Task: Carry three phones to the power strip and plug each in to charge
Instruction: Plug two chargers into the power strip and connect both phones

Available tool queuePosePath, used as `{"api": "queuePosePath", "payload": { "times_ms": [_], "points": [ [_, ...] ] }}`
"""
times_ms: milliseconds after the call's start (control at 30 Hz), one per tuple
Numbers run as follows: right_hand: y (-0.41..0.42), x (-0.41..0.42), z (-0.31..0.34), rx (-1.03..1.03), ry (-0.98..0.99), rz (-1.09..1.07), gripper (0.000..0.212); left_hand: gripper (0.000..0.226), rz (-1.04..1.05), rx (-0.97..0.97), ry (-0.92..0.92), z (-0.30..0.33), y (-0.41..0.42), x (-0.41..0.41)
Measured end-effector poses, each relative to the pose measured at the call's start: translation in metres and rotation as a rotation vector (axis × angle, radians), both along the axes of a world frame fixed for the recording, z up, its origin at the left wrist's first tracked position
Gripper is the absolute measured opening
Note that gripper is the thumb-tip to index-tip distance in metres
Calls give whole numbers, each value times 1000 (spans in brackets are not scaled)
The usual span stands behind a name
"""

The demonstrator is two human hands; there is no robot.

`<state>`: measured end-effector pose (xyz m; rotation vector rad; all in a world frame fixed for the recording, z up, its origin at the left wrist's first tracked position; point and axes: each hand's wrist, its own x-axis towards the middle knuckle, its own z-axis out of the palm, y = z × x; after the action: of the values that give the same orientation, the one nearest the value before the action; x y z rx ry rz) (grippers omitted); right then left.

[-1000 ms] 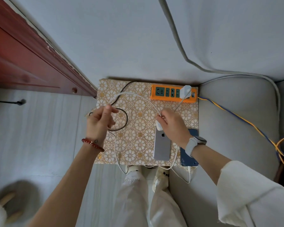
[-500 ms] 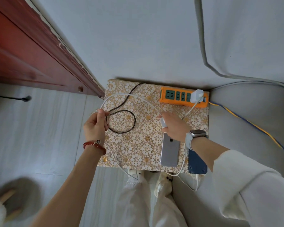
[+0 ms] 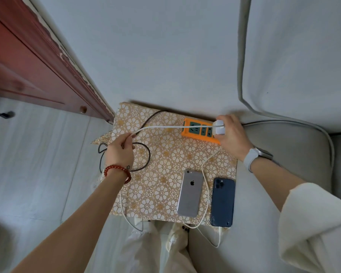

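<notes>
White cable (image 3: 161,127) pinched in left hand (image 3: 119,152) grip | right hand (image 3: 232,134) grip clamped on white charger (image 3: 219,130) at orange power strip (image 3: 200,131)

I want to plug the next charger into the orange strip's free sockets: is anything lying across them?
Yes. The white cable, stretched between the left hand and the white charger under the right hand, runs over the power strip, crossing its free sockets. Nothing else covers them.

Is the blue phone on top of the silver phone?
No, the blue phone lies flat beside the silver phone, with a white cable between them.
</notes>
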<state>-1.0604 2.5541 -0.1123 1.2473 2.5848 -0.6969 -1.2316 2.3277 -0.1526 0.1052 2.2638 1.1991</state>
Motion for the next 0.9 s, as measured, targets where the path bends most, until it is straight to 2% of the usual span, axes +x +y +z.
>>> {"api": "queuePosePath", "payload": {
  "times_ms": [233,433,733,900],
  "points": [
    [-4,2,-17,11,98,-156,49,22,-3,-33,2,-8,10,1],
    [4,7,-20,-11,97,-204,54,22,-17,-40,-11,-9,16,1],
    [8,16,-19,-40,114,-157,47,21,-62,-42,-60,-12,24,5],
    [8,9,-31,96,17,-79,44,20,-17,-32,-53,-9,30,3]
  ]
}}
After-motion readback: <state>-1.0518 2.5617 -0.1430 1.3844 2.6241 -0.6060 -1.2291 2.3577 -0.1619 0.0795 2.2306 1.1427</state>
